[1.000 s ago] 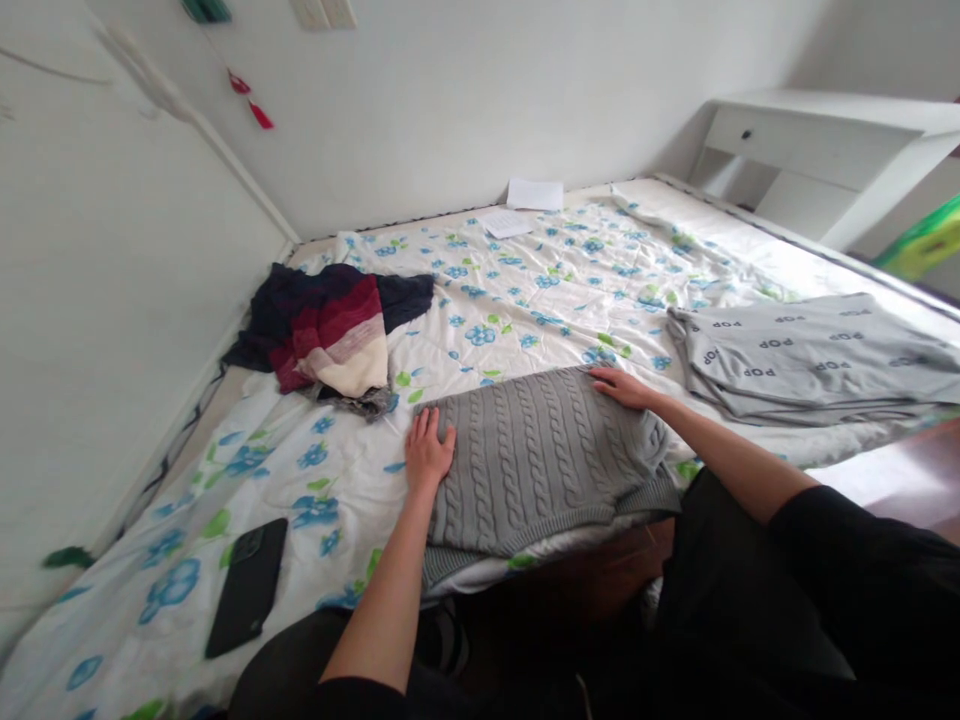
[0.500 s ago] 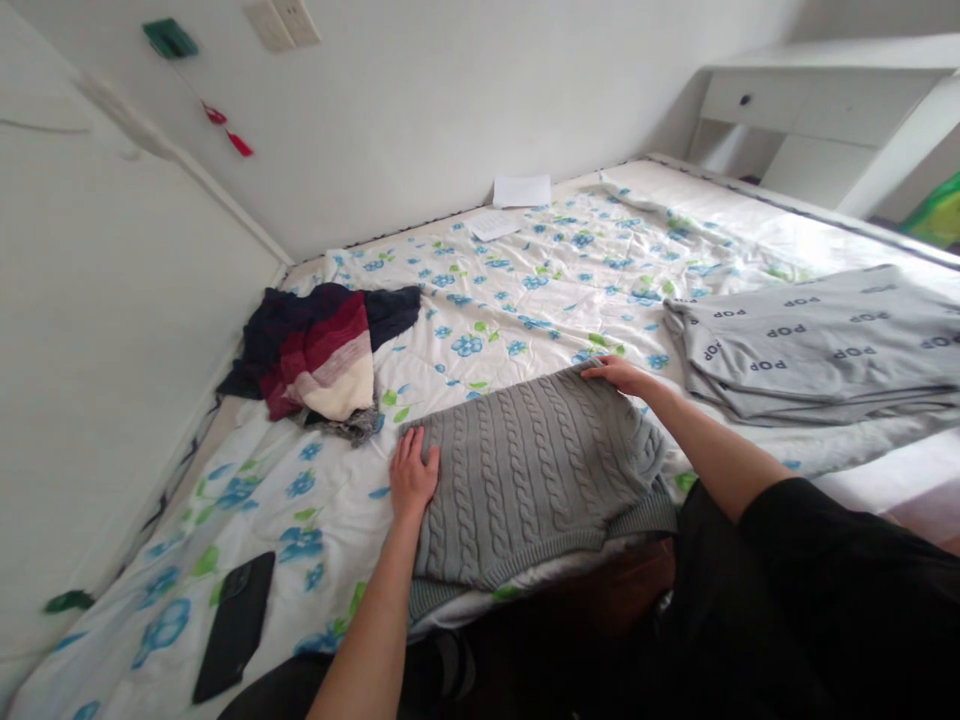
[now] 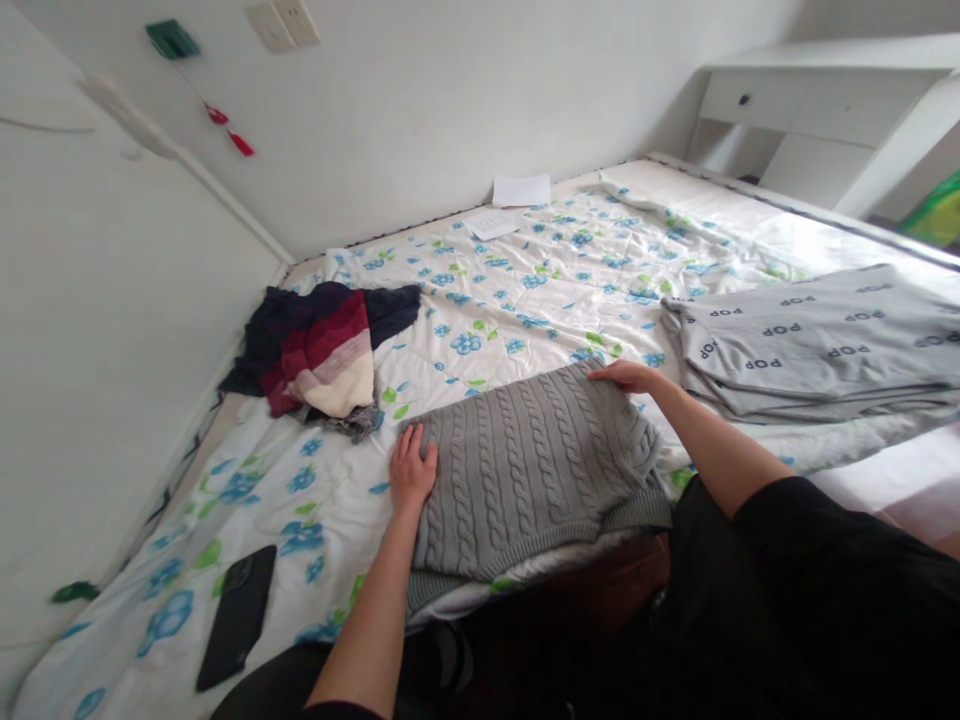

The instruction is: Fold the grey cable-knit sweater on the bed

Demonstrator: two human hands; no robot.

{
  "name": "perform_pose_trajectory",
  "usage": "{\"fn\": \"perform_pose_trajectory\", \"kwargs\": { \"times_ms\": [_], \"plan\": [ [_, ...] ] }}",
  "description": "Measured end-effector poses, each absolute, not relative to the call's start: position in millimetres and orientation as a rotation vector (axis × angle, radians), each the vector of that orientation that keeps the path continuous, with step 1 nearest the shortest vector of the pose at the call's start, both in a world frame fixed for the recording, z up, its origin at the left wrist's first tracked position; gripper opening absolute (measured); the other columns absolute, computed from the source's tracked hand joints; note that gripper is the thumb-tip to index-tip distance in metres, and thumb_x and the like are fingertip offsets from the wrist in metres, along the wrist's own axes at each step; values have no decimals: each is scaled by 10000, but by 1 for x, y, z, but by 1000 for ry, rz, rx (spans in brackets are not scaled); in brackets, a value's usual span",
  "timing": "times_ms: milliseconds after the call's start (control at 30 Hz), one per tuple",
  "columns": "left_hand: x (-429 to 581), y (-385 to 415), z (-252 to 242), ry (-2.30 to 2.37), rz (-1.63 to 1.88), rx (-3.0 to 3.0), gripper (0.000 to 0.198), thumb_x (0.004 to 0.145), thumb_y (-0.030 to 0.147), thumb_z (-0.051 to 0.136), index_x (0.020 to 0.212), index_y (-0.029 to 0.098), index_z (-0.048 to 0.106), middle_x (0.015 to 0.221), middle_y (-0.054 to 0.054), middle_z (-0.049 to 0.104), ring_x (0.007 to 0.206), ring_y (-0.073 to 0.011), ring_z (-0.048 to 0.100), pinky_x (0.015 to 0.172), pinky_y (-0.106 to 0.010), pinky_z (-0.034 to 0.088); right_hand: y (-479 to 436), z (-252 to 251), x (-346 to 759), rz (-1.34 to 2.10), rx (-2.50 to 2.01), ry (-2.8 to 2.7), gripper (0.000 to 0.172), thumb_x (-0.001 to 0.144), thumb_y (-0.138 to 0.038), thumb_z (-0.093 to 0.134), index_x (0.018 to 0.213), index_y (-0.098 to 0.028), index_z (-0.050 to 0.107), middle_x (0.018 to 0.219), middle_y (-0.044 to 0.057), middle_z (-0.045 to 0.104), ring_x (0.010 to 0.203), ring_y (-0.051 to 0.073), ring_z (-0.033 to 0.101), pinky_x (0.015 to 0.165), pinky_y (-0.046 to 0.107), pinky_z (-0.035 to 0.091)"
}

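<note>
The left hand (image 3: 412, 468) and right hand (image 3: 627, 376) lie open and flat on the folded grey cable-knit sweater (image 3: 525, 470) near the edge of the floral quilt (image 3: 480, 325); careless dragging could slide its ribbed hem over the edge.

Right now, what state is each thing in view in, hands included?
Grey cable-knit sweater: folded, lying flat.
Left hand: open, flat on sweater.
Right hand: open, on sweater's far edge.
Grey POP-print cloth: folded flat.
Striped garment: crumpled heap.
Black phone: lying back up.
Desk drawer: shut.
</note>
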State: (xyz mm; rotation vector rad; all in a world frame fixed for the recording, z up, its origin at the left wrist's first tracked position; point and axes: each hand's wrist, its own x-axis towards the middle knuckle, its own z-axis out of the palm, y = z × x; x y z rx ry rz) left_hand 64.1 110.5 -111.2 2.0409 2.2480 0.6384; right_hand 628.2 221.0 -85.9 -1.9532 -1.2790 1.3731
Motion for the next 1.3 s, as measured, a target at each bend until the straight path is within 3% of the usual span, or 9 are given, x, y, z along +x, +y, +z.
{"fn": "perform_pose_trajectory", "kwargs": {
  "times_ms": [67,167,333,467,567,733,967,1067,1300],
  "plan": [
    [65,109,-111,2251,640,2035,648,1107,427,500,1683,172,651,1792,-151,576,1677,-369,507,1425,-565,378,218,-82,633,1555,-1983,-1220,465,790,-473,1085,873,-169,744,801,73,746,676,195,709,608,303,634],
    [67,107,-109,2244,632,2031,646,1108,422,501,1686,172,647,1793,-154,574,1678,-365,506,1427,-565,374,217,-77,644,1501,-2125,-1218,475,778,-420,1105,833,-163,708,767,43,717,613,148,660,570,270,606],
    [70,106,-107,2238,643,2018,659,1101,424,511,1694,167,639,1799,-157,566,1686,-378,494,1430,-582,361,219,-70,647,1365,-2316,-1396,421,868,-467,1038,925,-145,772,890,112,796,695,202,749,685,330,653],
    [71,105,-108,2228,679,2015,654,1087,418,534,1687,184,648,1791,-157,576,1683,-385,495,1420,-606,372,215,-63,626,760,-2382,-1758,636,957,-607,930,1341,-120,790,1282,254,816,1172,381,810,1004,445,647],
    [73,103,-109,2231,701,2000,648,1086,420,548,1690,209,648,1789,-143,581,1682,-383,496,1417,-611,378,208,-54,584,319,-2243,-1912,803,1079,-593,772,1687,-108,572,1651,315,626,1556,454,589,1264,583,493],
    [76,99,-108,2252,695,1991,644,1097,416,544,1699,209,640,1802,-130,569,1687,-376,491,1424,-592,372,187,-44,441,364,-1809,-2231,786,1181,-570,544,1841,-167,401,1902,214,350,1783,413,264,1417,630,262],
    [75,95,-107,2231,634,1986,665,1125,427,504,1730,170,603,1828,-151,529,1712,-382,460,1431,-578,355,158,-56,267,580,-1409,-2566,743,1197,-695,433,1850,-342,414,1932,83,298,1788,405,257,1416,618,241],
    [75,96,-110,2218,679,1975,666,1115,418,524,1737,193,602,1825,-149,532,1717,-393,450,1424,-614,355,161,-60,271,592,-1433,-2624,750,1188,-743,390,1861,-413,386,1930,7,327,1792,376,266,1432,538,231],
    [79,98,-109,2229,719,1930,659,1103,422,554,1724,215,623,1832,-131,527,1717,-393,449,1429,-609,343,185,-61,380,650,-1572,-2641,770,1192,-708,377,1890,-386,332,1957,26,249,1819,381,183,1464,584,161]
  ]
}}
